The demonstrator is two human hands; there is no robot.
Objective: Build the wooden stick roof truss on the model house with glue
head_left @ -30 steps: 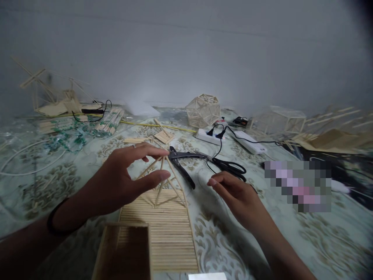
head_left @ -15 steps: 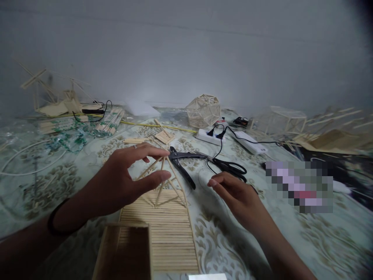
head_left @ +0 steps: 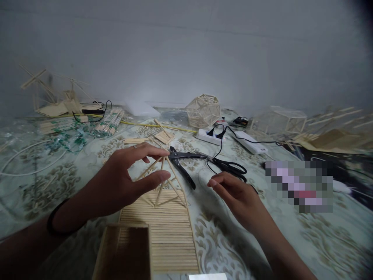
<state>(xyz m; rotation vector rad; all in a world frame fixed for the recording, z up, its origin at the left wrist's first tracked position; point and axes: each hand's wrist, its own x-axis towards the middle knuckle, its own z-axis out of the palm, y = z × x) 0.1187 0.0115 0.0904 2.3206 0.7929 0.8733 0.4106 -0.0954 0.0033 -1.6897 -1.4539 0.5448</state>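
My left hand (head_left: 128, 175) reaches over a small pyramid frame of thin wooden sticks (head_left: 162, 182), its index fingertip resting on the peak. The thumb is spread apart from the index finger, in front of the sticks. Beneath the frame lies a slatted stick platform (head_left: 171, 233), with an open-topped wooden box (head_left: 125, 249) at its near left. To the right, my right hand (head_left: 236, 194) hovers above the cloth, thumb and fingertips drawn together; whatever may be between them is hidden. Black-handled pliers (head_left: 183, 171) and black-handled scissors (head_left: 230, 167) lie just beyond the hands.
Behind sit a stick polyhedron (head_left: 204, 111), a white power strip (head_left: 210, 137) with black cables and a yellow strip (head_left: 157, 125). Bundled sticks in plastic (head_left: 109, 122) lie at left. More stick frames (head_left: 279, 120) stand at right, near a blurred-out patch. A patterned cloth covers the table.
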